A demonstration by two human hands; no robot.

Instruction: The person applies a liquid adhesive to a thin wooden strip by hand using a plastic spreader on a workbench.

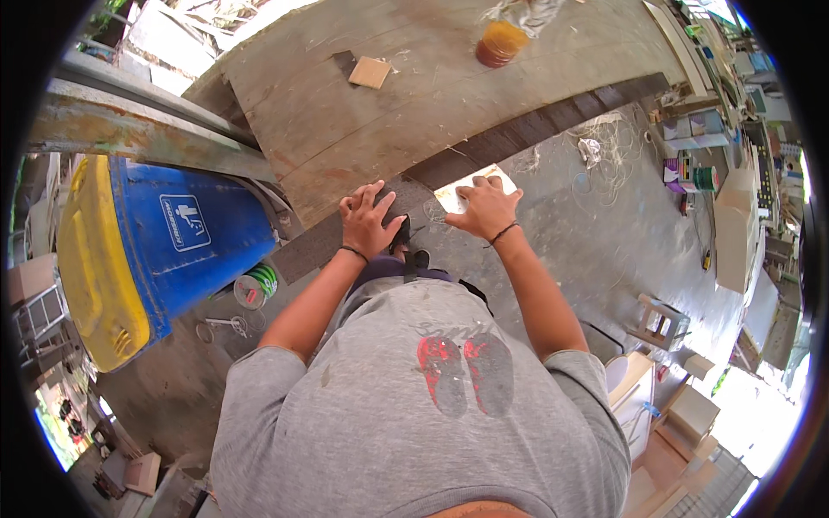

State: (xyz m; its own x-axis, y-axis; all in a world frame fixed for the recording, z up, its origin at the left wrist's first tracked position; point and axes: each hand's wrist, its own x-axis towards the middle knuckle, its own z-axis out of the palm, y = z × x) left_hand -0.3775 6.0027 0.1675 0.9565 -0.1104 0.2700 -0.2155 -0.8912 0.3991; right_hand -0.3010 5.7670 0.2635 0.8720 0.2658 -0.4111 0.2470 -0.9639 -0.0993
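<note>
Dark wooden strip [518, 134] running along near edge of counter [363, 121], lying flat. Left hand [370, 221] spread, palm pressed down on strip. Right hand [486, 207] just beside it, fingers curled over near edge; whether it grips strip cannot tell. Pale sheet [458, 192] partly under right hand. Small tan square block [370, 72] on counter toward far edge, orange jar [501, 43] further along. Blue bin with yellow lid [147, 250] on its side on floor, off counter's left corner.
</note>
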